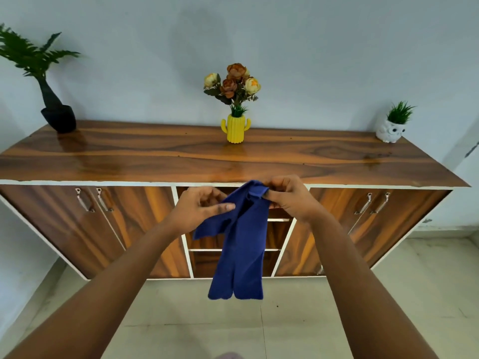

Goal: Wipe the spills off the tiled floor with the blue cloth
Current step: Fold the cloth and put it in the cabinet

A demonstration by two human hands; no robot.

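Note:
The blue cloth [242,244] hangs in the air in front of me, bunched at the top and falling in long folds. My right hand [287,198] pinches its top edge between thumb and fingers. My left hand [204,206] grips a side flap of the cloth, thumb laid across it. Both hands are held up level with the cabinet's front edge. The pale tiled floor [298,320] lies below; a small dark speck [277,306] shows on it, but no clear spill is visible.
A long wooden cabinet [155,156] stands against the wall ahead, with handled doors and open middle shelves. On top are a dark potted plant [55,112], a yellow cactus vase of flowers [236,128] and a white owl planter [391,128].

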